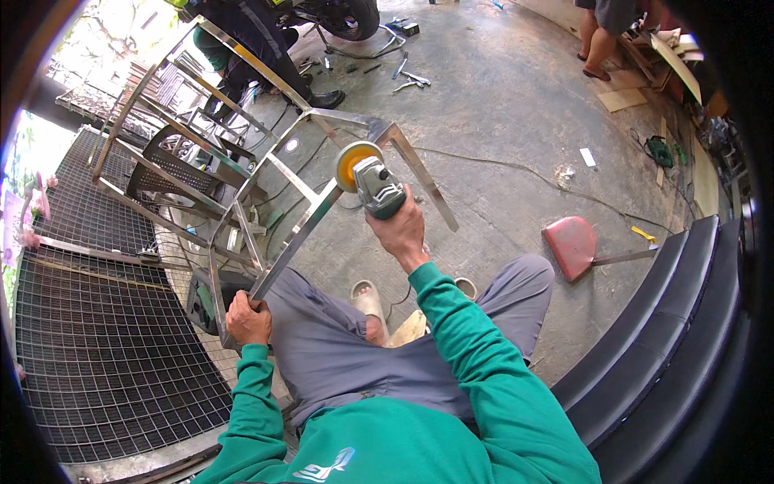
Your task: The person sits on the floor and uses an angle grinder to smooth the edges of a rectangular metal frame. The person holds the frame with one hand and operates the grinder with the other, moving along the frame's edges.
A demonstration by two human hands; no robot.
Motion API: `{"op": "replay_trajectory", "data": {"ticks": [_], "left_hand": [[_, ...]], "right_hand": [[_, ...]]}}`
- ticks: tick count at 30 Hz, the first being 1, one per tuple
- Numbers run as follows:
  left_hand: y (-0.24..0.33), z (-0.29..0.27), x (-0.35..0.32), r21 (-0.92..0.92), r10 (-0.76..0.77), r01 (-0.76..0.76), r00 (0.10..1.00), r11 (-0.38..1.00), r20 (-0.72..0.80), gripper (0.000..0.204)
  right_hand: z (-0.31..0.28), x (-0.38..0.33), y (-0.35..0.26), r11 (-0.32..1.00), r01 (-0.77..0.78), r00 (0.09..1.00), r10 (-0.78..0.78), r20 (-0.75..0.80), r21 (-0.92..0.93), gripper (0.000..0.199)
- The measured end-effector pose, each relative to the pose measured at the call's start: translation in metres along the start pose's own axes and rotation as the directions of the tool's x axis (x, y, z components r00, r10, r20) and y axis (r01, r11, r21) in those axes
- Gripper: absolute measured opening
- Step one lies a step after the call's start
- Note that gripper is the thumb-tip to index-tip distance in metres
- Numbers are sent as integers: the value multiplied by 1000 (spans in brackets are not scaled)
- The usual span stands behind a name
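My right hand [401, 231] is wrapped round the body of an angle grinder [377, 187], just right of centre. Its yellow-orange disc [355, 165] is at the upper end of a square metal tube; whether it touches the metal I cannot tell. That tube belongs to a welded metal frame [300, 235] that slants from my lap to the far left. My left hand [249, 319] grips the frame's near corner by my left knee. Bare shiny metal shows along several of its bars.
Metal mesh [105, 347] spans the left side. A black padded bench [645, 323] curves along the right, near a red pad on a bar [571, 248]. A cable [516, 165] crosses the concrete floor. Hand tools [413, 79] lie beyond, near a motorcycle wheel [352, 18]. Two other people stand or crouch farther off.
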State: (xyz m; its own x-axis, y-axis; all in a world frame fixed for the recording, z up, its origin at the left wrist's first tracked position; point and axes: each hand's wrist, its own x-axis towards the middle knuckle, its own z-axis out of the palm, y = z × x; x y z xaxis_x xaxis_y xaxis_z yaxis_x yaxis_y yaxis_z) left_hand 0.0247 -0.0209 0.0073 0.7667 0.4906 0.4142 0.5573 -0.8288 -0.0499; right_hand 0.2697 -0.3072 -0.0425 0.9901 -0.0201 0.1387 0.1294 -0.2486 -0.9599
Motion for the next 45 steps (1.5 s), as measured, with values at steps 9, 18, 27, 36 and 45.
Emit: {"op": "replay_trajectory", "data": {"ticks": [9, 18, 27, 36, 45], "left_hand": [[7, 1, -21, 13, 47, -47, 999, 999, -13, 24], [14, 6, -34, 15, 41, -40, 999, 999, -29, 18], [14, 2, -35, -20, 49, -50, 998, 999, -36, 16], [17, 2, -37, -23, 34, -35, 999, 999, -38, 17], [14, 0, -29, 8, 26, -26, 999, 1000, -25, 17]], "right_hand": [[-13, 22, 10, 988, -138, 976, 148, -160, 70, 70], [-32, 47, 43, 891, -300, 943, 331, -34, 341, 32], [-36, 45, 32, 846, -362, 916, 400, -18, 392, 36], [-40, 46, 45, 776, -402, 884, 467, -15, 486, 25], [-44, 45, 71, 671, -563, 772, 635, 17, 483, 26]]}}
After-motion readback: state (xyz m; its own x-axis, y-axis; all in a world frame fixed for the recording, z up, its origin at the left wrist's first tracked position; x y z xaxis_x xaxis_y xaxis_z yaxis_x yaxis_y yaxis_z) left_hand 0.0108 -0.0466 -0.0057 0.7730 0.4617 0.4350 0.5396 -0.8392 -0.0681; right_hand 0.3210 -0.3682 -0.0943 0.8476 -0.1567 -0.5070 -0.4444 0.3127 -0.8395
